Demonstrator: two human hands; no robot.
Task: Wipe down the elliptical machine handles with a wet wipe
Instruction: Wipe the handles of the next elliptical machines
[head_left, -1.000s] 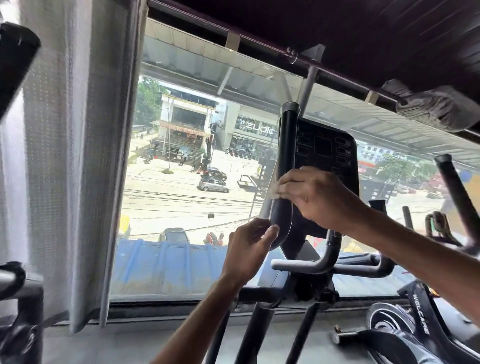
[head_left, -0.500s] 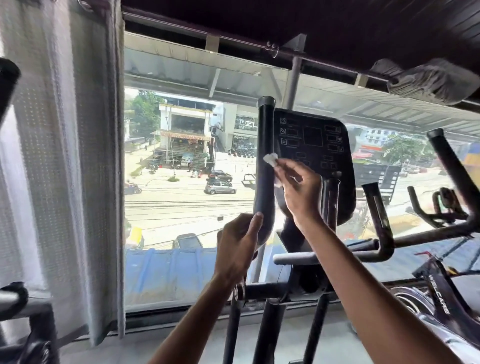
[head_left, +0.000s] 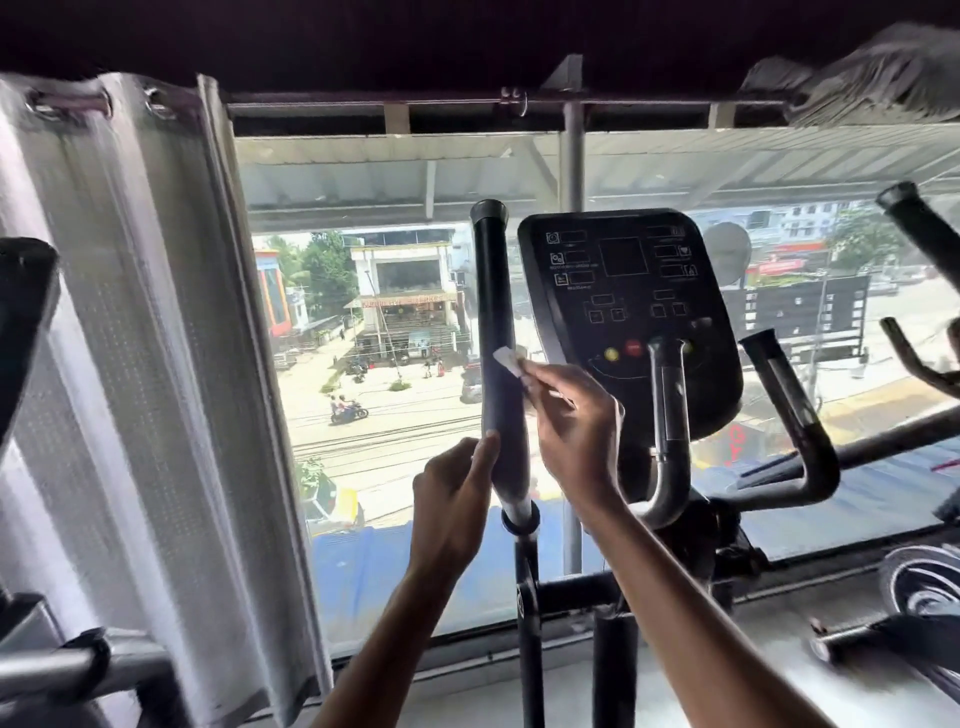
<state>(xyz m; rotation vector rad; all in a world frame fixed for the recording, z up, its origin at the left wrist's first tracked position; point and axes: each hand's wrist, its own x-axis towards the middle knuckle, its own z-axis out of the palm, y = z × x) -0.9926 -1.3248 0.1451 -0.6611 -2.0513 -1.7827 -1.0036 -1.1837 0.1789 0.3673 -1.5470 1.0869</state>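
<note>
Head view, right hand (head_left: 576, 431), wipe (head_left: 506, 359) on handle (head_left: 493, 291) (console (head_left: 623, 291) unreadable)

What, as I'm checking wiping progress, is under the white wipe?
The wipe lies against the black handle, held there by the right hand. The patch of handle beneath it is covered, so whether it is clean cannot be seen.

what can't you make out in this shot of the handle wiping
Head view only:
Wipe: mostly hidden under the right hand.
Left hand fingertips: behind the left handle.
Right handle: blurred, cut off by the right edge.
Screen labels: too small.
</note>
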